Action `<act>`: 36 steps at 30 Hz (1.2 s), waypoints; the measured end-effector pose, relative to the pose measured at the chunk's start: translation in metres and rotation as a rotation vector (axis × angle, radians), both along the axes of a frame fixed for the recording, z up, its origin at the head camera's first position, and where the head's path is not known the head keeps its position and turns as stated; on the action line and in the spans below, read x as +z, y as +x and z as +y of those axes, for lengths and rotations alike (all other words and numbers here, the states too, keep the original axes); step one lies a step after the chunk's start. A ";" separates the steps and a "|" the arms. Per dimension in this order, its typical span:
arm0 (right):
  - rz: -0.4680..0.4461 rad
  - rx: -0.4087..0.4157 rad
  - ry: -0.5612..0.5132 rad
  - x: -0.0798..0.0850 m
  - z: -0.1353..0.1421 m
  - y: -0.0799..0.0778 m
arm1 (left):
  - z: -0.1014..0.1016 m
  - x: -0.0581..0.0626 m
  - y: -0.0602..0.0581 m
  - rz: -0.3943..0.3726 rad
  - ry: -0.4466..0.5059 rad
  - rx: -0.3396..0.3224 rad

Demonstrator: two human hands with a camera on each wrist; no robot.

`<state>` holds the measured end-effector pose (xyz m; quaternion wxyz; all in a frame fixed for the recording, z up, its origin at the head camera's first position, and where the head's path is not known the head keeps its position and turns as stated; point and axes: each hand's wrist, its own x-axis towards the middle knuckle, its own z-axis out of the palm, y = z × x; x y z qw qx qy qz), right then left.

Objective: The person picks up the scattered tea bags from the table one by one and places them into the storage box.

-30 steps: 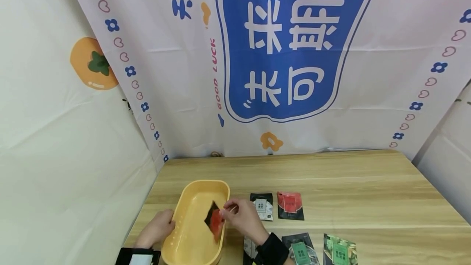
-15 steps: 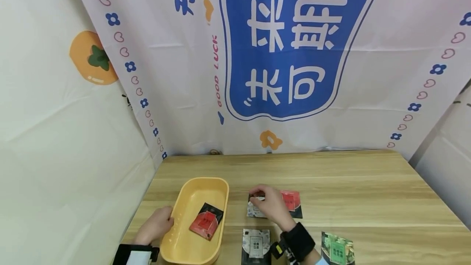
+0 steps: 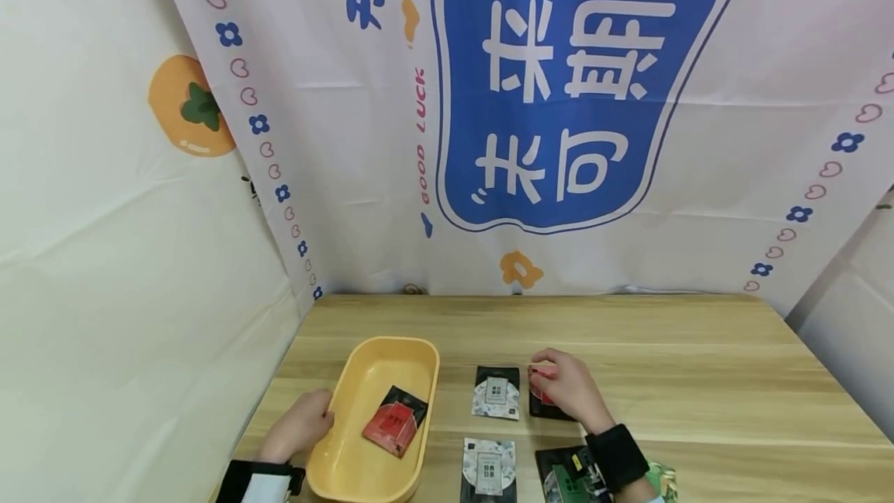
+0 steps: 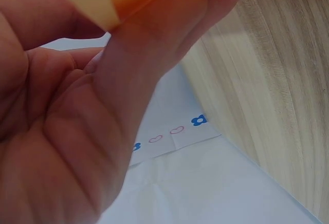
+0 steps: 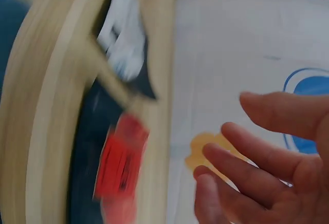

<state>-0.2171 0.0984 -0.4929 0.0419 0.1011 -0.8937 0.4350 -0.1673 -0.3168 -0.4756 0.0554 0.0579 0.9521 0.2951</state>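
Note:
My left hand (image 3: 299, 427) grips the left rim of a yellow plastic tray (image 3: 328, 463). In the left wrist view, the tray's edge (image 4: 92, 0) lies between thumb and fingers. Inside the tray is a red and black packet (image 3: 395, 421), lying at a slant. My right hand (image 3: 569, 388) is over a second red and black packet (image 3: 552, 407), partly covering it. In the right wrist view its fingers (image 5: 252, 167) are spread with nothing between them, beside that red packet (image 5: 121, 165). A white and black packet (image 3: 496, 394) lies just left of the right hand.
Nearer the front lie another white and black packet (image 3: 488, 470) and a green and black one (image 3: 566, 480), partly under the right wrist strap. A green leafy packet (image 3: 663, 480) shows beyond the right forearm. A printed cloth (image 3: 391, 254) hangs behind the wooden table (image 3: 698, 363).
My right hand has let go of a red packet in the tray, then moved right, past the white packet, to the other red one. The left hand has stayed on the rim.

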 end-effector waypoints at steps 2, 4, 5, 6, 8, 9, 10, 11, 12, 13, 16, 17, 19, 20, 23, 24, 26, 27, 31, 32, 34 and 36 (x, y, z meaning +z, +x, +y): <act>-0.006 0.004 0.069 -0.004 0.006 -0.002 | 0.000 0.000 0.000 -0.012 0.008 -0.001; -0.018 0.012 0.123 -0.008 0.011 -0.004 | 0.000 0.000 0.000 -0.015 0.005 -0.006; -0.029 0.014 0.145 -0.010 0.013 -0.005 | 0.000 0.000 0.000 -0.017 0.002 -0.008; -0.028 0.018 0.169 -0.012 0.015 -0.006 | 0.000 0.000 0.001 -0.020 -0.001 -0.009; -0.027 0.018 0.221 -0.017 0.016 -0.008 | 0.001 0.000 0.001 -0.011 -0.015 -0.020; -0.021 0.018 0.246 -0.019 0.017 -0.009 | 0.001 0.000 0.001 -0.006 -0.021 -0.026; -0.012 0.016 0.274 -0.021 0.017 -0.010 | 0.001 0.001 0.000 -0.001 -0.023 -0.031; -0.002 0.014 0.303 -0.023 0.017 -0.010 | 0.002 0.001 0.000 0.001 -0.022 -0.032; 0.013 0.010 0.331 -0.025 0.017 -0.010 | 0.002 0.001 0.000 0.006 -0.023 -0.035; 0.022 0.005 0.357 -0.026 0.017 -0.011 | 0.002 0.002 -0.001 0.010 -0.023 -0.038; 0.061 -0.010 0.415 -0.029 0.017 -0.011 | 0.003 0.003 -0.002 0.006 -0.015 -0.032; 0.065 -0.016 0.424 -0.030 0.016 -0.011 | 0.003 0.003 -0.002 0.002 -0.013 -0.030; 0.055 -0.029 0.422 -0.031 0.016 -0.011 | 0.002 0.003 -0.002 -0.006 -0.009 -0.026; 0.045 -0.035 0.414 -0.032 0.016 -0.012 | 0.002 0.003 -0.002 -0.011 -0.007 -0.024; 0.024 -0.054 0.399 -0.034 0.016 -0.014 | 0.001 0.003 0.000 -0.033 0.008 -0.021; 0.023 -0.055 0.396 -0.034 0.017 -0.014 | 0.000 0.002 0.000 -0.039 0.013 -0.020; 0.021 -0.058 0.387 -0.036 0.019 -0.015 | 0.000 0.002 0.000 -0.040 0.018 -0.022; 0.022 -0.058 0.378 -0.036 0.020 -0.016 | 0.000 0.002 0.000 -0.035 0.018 -0.027; 0.014 -0.046 0.301 -0.038 0.026 -0.018 | 0.000 0.001 -0.001 -0.017 0.012 -0.033; 0.012 -0.038 0.277 -0.037 0.028 -0.018 | 0.000 0.001 -0.001 -0.015 0.009 -0.033; 0.011 -0.035 0.245 -0.035 0.031 -0.019 | 0.001 0.001 -0.002 -0.016 0.005 -0.030; -0.016 -0.034 0.209 -0.031 0.034 -0.020 | 0.001 0.001 -0.002 -0.013 0.003 -0.028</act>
